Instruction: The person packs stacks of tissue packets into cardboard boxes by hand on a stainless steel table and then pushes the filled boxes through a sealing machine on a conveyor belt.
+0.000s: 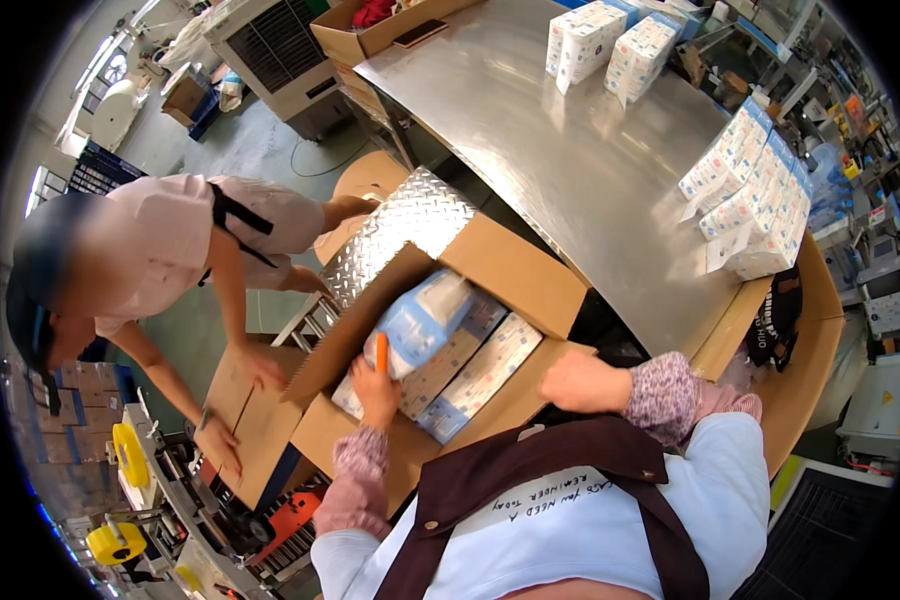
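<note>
An open cardboard carton stands in front of me with its flaps spread. Packed in it are several white patterned packs with blue ends, and a blue and white plastic-wrapped bundle lies over them at the far left. My left hand is inside the carton's near left side, closed round a slim orange stick-shaped tool that points up; its exact kind is unclear. With fingers curled, my right hand lies at the carton's near right flap; whatever it may hold is hidden.
On the left, a co-worker leans over a closed carton, both hands at it. A steel table bears white patterned packs on its right. Tread-plate metal lies beyond my carton; another open carton stands right.
</note>
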